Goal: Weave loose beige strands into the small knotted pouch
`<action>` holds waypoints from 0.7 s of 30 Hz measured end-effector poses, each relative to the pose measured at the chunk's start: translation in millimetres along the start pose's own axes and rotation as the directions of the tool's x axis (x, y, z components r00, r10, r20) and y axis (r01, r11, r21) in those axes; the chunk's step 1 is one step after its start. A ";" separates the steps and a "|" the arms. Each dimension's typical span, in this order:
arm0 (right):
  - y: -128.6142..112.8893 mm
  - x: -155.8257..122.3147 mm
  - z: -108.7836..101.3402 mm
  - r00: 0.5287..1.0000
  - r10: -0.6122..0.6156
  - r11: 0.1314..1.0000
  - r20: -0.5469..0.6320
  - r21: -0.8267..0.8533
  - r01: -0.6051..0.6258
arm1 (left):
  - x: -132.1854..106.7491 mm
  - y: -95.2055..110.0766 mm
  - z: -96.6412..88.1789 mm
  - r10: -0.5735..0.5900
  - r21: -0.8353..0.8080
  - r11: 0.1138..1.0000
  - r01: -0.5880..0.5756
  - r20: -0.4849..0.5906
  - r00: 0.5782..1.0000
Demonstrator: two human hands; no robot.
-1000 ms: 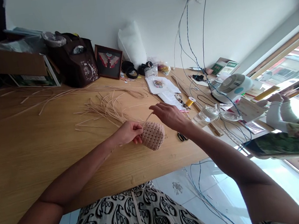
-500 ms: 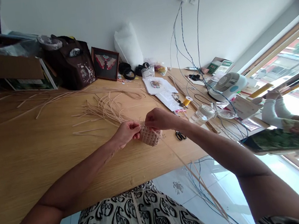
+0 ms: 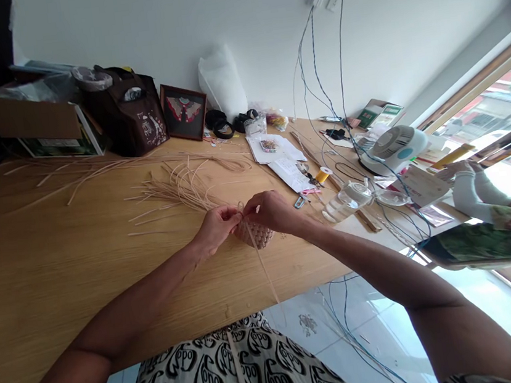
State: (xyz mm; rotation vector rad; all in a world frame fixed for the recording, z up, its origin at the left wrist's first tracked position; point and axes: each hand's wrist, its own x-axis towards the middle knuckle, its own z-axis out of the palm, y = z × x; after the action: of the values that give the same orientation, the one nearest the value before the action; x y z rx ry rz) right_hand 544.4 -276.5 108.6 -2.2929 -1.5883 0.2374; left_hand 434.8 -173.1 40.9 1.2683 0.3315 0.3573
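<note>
A small woven piece (image 3: pixel 256 236) of tan flat strands lies on the table below my hands. My left hand (image 3: pixel 219 228) is closed in a pinch at its upper left rim. Just to the right, my right hand (image 3: pixel 271 212) pinches a strand at the rim, its fingertips close to those of the left. A small loop of strand stands up between the two hands. From there a long pale strand (image 3: pixel 263 265) hangs down across the table's front edge. Behind the left hand spreads a bundle of loose strands (image 3: pixel 180 185). My fingers partly hide the weave.
A clear jar (image 3: pixel 346 202), yellow thread spool (image 3: pixel 323 174) and papers (image 3: pixel 288 172) lie right of my hands. A white machine (image 3: pixel 394 148) and cables stand farther right, near another person's sleeve (image 3: pixel 465 190). A dark bag (image 3: pixel 129 117) and framed picture (image 3: pixel 184 112) stand behind.
My right hand has moved slightly left and down, nearer my left fingertips. The long strand has swung from the lower right to hang more steeply. The black scissors are now out of sight.
</note>
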 end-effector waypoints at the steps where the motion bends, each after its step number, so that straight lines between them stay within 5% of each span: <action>1: -0.2 -0.7 1.2 1.000 -0.019 0.999 -0.024 -0.030 0.018 | 0.1 1.2 -0.3 -0.002 -0.012 1.000 0.002 -0.008 1.000; 9: -0.2 -4.8 10.1 0.997 -0.075 0.995 -0.022 -0.064 0.073 | 3.4 -5.7 -1.9 0.008 0.025 1.000 -0.007 -0.060 0.998; 16: 12.5 5.2 1.9 0.993 0.097 0.969 0.070 0.222 -0.110 | 4.0 -15.1 -2.9 0.226 0.365 0.907 -0.212 0.006 0.974; 21: 15.8 7.3 9.1 0.994 0.103 0.950 0.048 0.292 -0.113 | 4.0 -15.8 -3.9 0.244 0.363 0.899 -0.247 0.054 0.968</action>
State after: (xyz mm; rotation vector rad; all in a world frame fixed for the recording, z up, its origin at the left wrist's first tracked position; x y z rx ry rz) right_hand 557.9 -273.0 94.7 -2.1529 -1.3398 0.5055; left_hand 438.0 -172.0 24.5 1.6878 0.2371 0.5225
